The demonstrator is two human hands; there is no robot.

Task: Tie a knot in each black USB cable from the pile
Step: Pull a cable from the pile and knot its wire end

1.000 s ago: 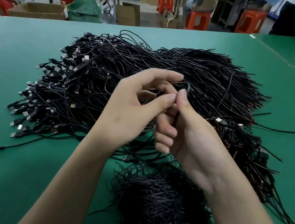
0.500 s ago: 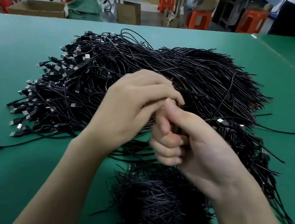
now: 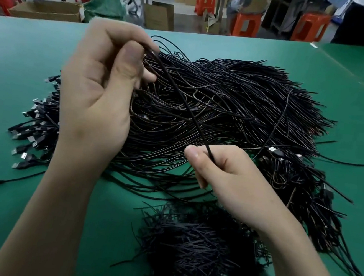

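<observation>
A thin black USB cable (image 3: 181, 99) stretches taut above the large pile of black cables (image 3: 259, 106), slanting from eleven o'clock down to five o'clock. The left hand (image 3: 100, 87) pinches its upper end between thumb and curled fingers. The right hand (image 3: 235, 178) clamps its lower end between thumb and forefinger. A smaller heap of black cables (image 3: 198, 248) lies at six o'clock on the green table (image 3: 15, 62).
</observation>
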